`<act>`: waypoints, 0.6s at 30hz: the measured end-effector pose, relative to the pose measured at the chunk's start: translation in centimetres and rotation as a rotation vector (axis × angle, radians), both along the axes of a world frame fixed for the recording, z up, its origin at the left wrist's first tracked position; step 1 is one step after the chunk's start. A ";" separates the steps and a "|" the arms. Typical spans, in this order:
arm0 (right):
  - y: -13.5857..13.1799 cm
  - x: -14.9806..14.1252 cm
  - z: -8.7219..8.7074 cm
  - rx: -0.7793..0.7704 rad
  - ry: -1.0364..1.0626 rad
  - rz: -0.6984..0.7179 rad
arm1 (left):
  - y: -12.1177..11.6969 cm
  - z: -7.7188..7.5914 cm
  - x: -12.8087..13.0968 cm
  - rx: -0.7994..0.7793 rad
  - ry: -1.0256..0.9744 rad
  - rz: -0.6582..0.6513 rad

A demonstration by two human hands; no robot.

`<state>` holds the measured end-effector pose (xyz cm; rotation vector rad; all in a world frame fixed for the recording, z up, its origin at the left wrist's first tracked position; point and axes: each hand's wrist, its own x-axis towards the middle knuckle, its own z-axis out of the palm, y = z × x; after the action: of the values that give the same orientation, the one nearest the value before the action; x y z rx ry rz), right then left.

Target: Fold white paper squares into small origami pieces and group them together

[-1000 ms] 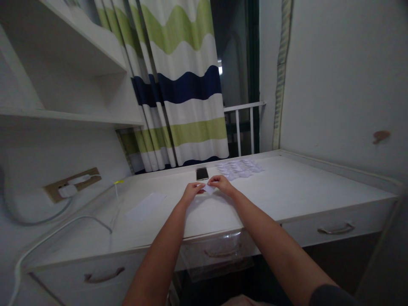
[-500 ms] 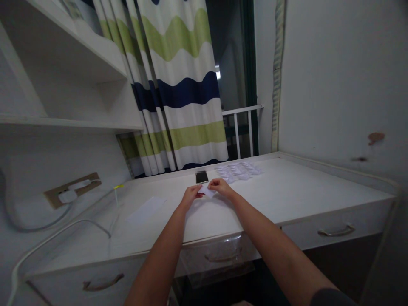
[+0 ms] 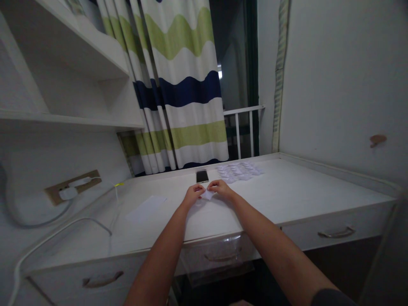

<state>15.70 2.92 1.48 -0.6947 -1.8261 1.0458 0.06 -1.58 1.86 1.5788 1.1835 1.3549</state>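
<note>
A small white piece of folded paper [image 3: 208,195] is held between my hands, just above the desk top. My left hand [image 3: 193,195] pinches its left side and my right hand [image 3: 220,188] pinches its right side, fingers closed on both. Just beyond my hands lies a dark-screened phone [image 3: 202,176]. Behind my right hand, several small folded white paper pieces [image 3: 239,171] sit close together in rows. Flat on the desk to the left rest white paper sheets [image 3: 147,207].
The white desk [image 3: 255,204] has drawers along its front and a raised rim at the back. A white cable [image 3: 92,218] runs along its left side, below a wall socket with plugs [image 3: 72,189]. Shelves [image 3: 73,121] overhang the left; a striped curtain [image 3: 194,114] hangs behind.
Between my hands the paper has changed shape, from a flatter piece to one with a peaked, folded outline. Both hands stay near the same spot. The view shifted slightly.
</note>
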 end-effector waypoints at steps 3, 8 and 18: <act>0.0 0.0 0.0 -0.017 -0.018 0.008 | 0.0 0.0 0.1 0.010 0.013 -0.021; 0.2 0.1 0.0 -0.061 0.046 -0.045 | 0.0 0.0 -0.2 0.024 -0.013 0.014; 0.5 0.1 -0.1 -0.055 0.039 -0.052 | 0.3 -0.2 -0.3 0.050 0.080 0.006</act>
<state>15.81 3.42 1.36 -0.7453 -1.7423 1.0722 -0.26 -1.31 1.67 1.6796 1.2107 1.3461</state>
